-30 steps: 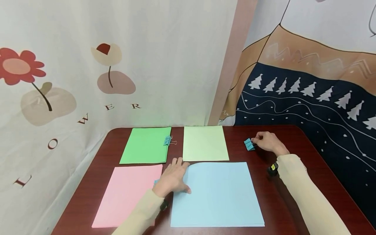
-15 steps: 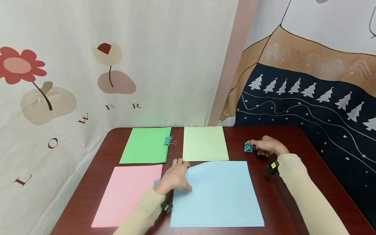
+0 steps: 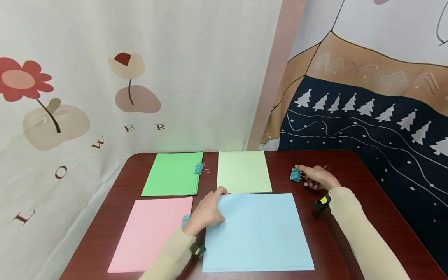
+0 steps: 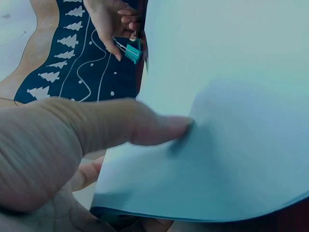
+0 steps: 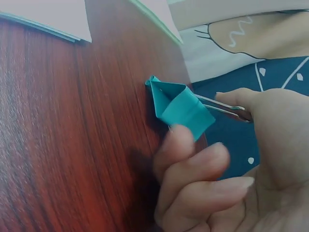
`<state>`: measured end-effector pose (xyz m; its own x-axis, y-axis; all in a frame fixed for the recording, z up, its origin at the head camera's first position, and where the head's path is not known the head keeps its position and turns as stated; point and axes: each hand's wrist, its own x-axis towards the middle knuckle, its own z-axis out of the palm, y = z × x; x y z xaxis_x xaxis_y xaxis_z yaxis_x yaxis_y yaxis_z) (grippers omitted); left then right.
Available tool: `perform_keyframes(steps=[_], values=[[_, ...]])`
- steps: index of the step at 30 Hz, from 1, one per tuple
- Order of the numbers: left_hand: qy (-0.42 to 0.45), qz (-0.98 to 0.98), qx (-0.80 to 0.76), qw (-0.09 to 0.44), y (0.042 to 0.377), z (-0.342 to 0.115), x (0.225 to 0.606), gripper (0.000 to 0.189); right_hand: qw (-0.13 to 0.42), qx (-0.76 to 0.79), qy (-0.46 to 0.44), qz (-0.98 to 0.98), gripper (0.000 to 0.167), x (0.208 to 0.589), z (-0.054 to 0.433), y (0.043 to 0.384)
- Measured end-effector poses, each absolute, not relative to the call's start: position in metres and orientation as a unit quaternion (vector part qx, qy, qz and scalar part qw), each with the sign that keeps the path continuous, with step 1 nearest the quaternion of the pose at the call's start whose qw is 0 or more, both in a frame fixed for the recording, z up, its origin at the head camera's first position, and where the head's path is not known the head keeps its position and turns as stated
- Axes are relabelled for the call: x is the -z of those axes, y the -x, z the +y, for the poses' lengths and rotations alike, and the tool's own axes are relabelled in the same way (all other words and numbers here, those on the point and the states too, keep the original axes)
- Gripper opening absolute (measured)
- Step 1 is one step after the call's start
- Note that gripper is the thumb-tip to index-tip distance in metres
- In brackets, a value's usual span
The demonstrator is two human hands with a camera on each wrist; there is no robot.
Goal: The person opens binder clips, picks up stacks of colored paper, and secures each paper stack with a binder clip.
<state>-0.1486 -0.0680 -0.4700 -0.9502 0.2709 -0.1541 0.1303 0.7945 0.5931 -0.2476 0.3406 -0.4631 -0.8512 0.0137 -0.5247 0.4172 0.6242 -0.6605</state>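
Note:
My left hand (image 3: pixel 206 212) holds the left edge of a stack of light blue paper (image 3: pixel 262 233). In the left wrist view its thumb (image 4: pixel 164 129) presses on the top sheet, while the other fingers are partly hidden under the edge. On the right side of the table, my right hand (image 3: pixel 320 178) grips a teal binder clip (image 3: pixel 295 175) by its wire handles. The right wrist view shows the clip's body (image 5: pixel 186 108) with nothing in its mouth, the thumb along the handles and several curled fingers below.
Green paper (image 3: pixel 171 175) with a teal clip (image 3: pixel 198 168) on its right edge lies at the back left. Pink paper (image 3: pixel 150 233) with another clip (image 3: pixel 185 219) lies in front of it. Pale green paper (image 3: pixel 244 171) lies behind the blue stack. A wire loop (image 3: pixel 327 167) shows behind my right hand.
My right hand has shifted its grip on the binder clip, turning it and lowering slightly. The left fingers have drawn closer together at the blue stack's edge. The papers lie nearly as before.

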Motion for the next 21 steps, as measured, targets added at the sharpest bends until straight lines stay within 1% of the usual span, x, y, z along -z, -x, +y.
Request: perform_keyframes(steps=[3, 5, 10, 12, 14, 16, 18, 19, 21], values=[[-0.106, 0.926, -0.343, 0.118, 0.148, -0.070, 0.473, 0.083, 0.238, 0.429, -0.129, 0.862, 0.060, 0.465, 0.343, 0.248], [-0.098, 0.914, -0.374, 0.120, 0.147, -0.071, 0.475, 0.096, 0.230, 0.439, -0.132, 0.858, 0.061, 0.467, 0.345, 0.248], [-0.068, 0.898, -0.422, 0.105, 0.142, -0.073, 0.477, 0.130, 0.207, 0.448, -0.141, 0.858, 0.071, 0.470, 0.346, 0.248], [-0.056, 0.892, -0.437, 0.100, 0.140, -0.073, 0.478, 0.138, 0.199, 0.439, -0.135, 0.866, 0.070, 0.472, 0.347, 0.247], [-0.042, 0.886, -0.451, 0.104, 0.138, -0.072, 0.478, 0.143, 0.188, 0.434, -0.130, 0.872, 0.068, 0.474, 0.347, 0.246], [-0.030, 0.882, -0.459, 0.106, 0.136, -0.072, 0.477, 0.144, 0.177, 0.429, -0.120, 0.877, 0.066, 0.476, 0.346, 0.245], [-0.023, 0.883, -0.456, 0.104, 0.134, -0.073, 0.478, 0.136, 0.169, 0.424, -0.111, 0.883, 0.067, 0.479, 0.346, 0.244], [-0.026, 0.884, -0.456, 0.101, 0.133, -0.074, 0.478, 0.128, 0.163, 0.421, -0.109, 0.886, 0.068, 0.481, 0.346, 0.244], [-0.032, 0.885, -0.455, 0.096, 0.131, -0.075, 0.479, 0.100, 0.154, 0.410, -0.099, 0.893, 0.070, 0.483, 0.346, 0.243]])
